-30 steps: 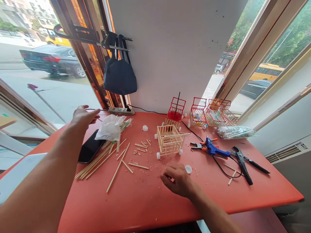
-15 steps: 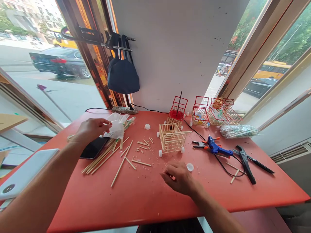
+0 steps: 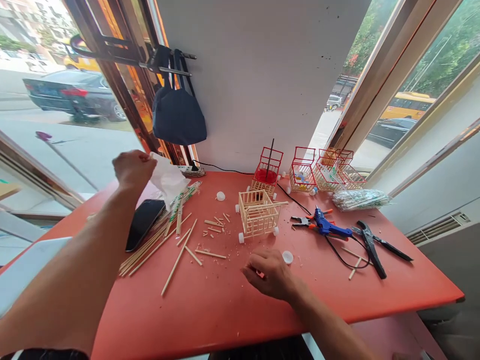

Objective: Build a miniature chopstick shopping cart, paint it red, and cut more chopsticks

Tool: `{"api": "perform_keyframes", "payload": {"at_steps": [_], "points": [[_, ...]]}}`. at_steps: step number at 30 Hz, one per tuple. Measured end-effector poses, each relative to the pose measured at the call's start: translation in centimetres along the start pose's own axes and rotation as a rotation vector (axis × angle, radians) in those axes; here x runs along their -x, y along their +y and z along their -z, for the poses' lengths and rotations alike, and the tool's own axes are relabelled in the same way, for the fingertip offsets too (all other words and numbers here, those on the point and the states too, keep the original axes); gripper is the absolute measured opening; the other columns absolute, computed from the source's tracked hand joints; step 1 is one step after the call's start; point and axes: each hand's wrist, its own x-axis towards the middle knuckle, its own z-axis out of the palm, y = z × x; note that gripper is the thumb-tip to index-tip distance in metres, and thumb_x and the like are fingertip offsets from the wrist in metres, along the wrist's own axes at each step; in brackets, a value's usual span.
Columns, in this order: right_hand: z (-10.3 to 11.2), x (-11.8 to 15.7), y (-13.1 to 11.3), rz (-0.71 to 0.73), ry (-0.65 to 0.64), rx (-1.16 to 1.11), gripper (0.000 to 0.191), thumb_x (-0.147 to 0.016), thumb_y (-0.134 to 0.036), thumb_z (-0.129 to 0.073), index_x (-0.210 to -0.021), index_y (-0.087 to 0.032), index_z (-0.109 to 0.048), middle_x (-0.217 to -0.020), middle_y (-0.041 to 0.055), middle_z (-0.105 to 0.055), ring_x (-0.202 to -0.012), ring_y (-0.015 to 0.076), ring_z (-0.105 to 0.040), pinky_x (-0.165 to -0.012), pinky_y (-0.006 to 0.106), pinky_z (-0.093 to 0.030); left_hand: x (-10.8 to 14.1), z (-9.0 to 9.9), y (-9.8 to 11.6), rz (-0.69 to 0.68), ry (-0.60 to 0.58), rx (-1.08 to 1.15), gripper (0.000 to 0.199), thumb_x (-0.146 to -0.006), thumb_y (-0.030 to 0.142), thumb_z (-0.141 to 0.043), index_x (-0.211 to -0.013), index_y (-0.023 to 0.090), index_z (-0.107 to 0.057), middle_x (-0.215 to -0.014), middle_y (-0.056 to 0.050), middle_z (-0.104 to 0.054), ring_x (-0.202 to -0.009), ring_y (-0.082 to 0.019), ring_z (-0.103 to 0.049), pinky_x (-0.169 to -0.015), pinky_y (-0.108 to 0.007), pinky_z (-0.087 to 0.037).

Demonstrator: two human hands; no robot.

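Red bowl inside cart, left fingers pinching white sheet, right fingers curled, grip unclear

A pale grey wall, marked with a few dark specks toward its upper right, rises behind a red table between two windows. Daylight enters from both sides. The left window looks onto a pale street with a dark car; the right window (divided by a thick brown frame) shows green trees and a yellow bus. Low at the right, a slatted vent sits beneath whitish panelling.
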Motion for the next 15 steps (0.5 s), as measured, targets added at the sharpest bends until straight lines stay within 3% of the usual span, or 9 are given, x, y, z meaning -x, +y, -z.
{"api": "perform_keyframes", "payload": {"at_steps": [3, 6, 8, 10, 12, 15], "points": [[0.0, 0.0, -0.1, 0.003, -0.002, 0.010, 0.032, -0.099, -0.021, -0.054, -0.070, -0.023, -0.041, -0.062, -0.0031, -0.049, -0.059, 0.0124, -0.043, -0.059, 0.028, -0.025, -0.3, 0.9, 0.9, 0.085, 0.114, -0.125, 0.016, -0.082, 0.025, -0.070, -0.084, 0.021, -0.055, -0.070, -0.001, -0.054, -0.110, -0.033, -0.059, -0.112, -0.057, -0.039], [0.1, 0.0, -0.3, 0.016, -0.004, 0.007, 0.032, -0.100, -0.022, -0.054, -0.071, -0.023, -0.041, -0.062, -0.0033, -0.048, -0.059, 0.0123, -0.042, -0.058, 0.028, -0.025, 1.8, 0.7, 1.3, 0.038, 0.118, -0.300, 0.025, -0.081, 0.028, -0.073, -0.102, 0.018, -0.064, -0.080, -0.004, -0.068, -0.101, -0.032, -0.063, -0.099, -0.049, -0.048], [0.2, 0.0, -0.3, 0.024, -0.002, 0.010, 0.032, -0.100, -0.021, -0.054, -0.071, -0.023, -0.041, -0.062, -0.0034, -0.048, -0.059, 0.0123, -0.042, -0.058, 0.028, -0.025, 4.4, 0.0, 1.3, -0.042, 0.025, -0.322, 0.023, -0.085, 0.033, -0.069, -0.103, 0.020, -0.069, -0.080, -0.002, -0.073, -0.087, -0.026, -0.064, -0.087, -0.036, -0.049], [0.2, 0.0, -0.3, 0.030, -0.005, 0.010, 0.032, -0.100, -0.021, -0.054, -0.071, -0.023, -0.041, -0.062, -0.0037, -0.048, -0.059, 0.0123, -0.042, -0.058, 0.028, -0.025, 7.3, -1.0, 0.8, -0.099, -0.180, -0.239, 0.017, -0.086, 0.036, -0.064, -0.090, 0.021, -0.072, -0.075, 0.001, -0.075, -0.071, -0.020, -0.063, -0.074, -0.029, -0.045], [0.3, 0.0, -0.4, 0.029, -0.011, 0.001, 0.031, -0.100, -0.020, -0.055, -0.071, -0.023, -0.043, -0.062, -0.0040, -0.048, -0.059, 0.0120, -0.042, -0.059, 0.028, -0.026, 10.2, -2.3, -0.1, -0.111, -0.360, -0.247, 0.020, -0.082, 0.040, -0.063, -0.077, 0.023, -0.072, -0.065, 0.000, -0.072, -0.063, -0.021, -0.061, -0.066, -0.029, -0.041], [0.3, 0.0, -0.5, 0.016, -0.027, -0.016, 0.030, -0.100, -0.020, -0.054, -0.072, -0.022, -0.044, -0.063, -0.0039, -0.050, -0.059, 0.0118, -0.043, -0.060, 0.028, -0.028, 13.2, -4.1, -1.7, -0.179, -0.425, -0.285, 0.028, -0.080, 0.041, -0.060, -0.058, 0.025, -0.061, -0.058, -0.003, -0.067, -0.066, -0.025, -0.065, -0.065, -0.030, -0.039]]}}
